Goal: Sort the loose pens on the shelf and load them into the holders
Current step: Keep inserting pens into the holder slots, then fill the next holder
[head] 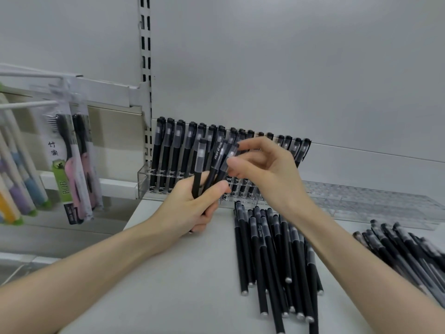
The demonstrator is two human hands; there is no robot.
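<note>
While packs of toothbrushes (72,160) hang from hooks at the far left, well apart from the work, the job itself sits to the right of the slotted shelf post (145,56). Just beside that post a clear holder (144,180) stands against the back wall, and its standing pens (168,145) fill it in rows, caps up, so most of this holder looks loaded. In front of it the left hand (190,206) curls its fingers and thumb round a bundle of pens (201,162), gripping low on the barrels with the caps fanned upward. That grip, I judge, keeps the capped ends apart and easy to pick from. The right hand (267,172) reaches across to the fan and pinches the cap of the rightmost pen (222,169) between thumb and forefinger, its other fingers loosely spread above. It seems set to draw that one out and drop it into a free slot. Below the right wrist a loose pile of pens (262,249) lies flat on the white shelf (180,273), roughly lined up with the caps toward the wall, ready to be gathered. Farther right a second clear holder (373,201) lies along the wall with no pens in it, and a second pile (404,247) waits near the right edge, so much sorting remains.
</note>
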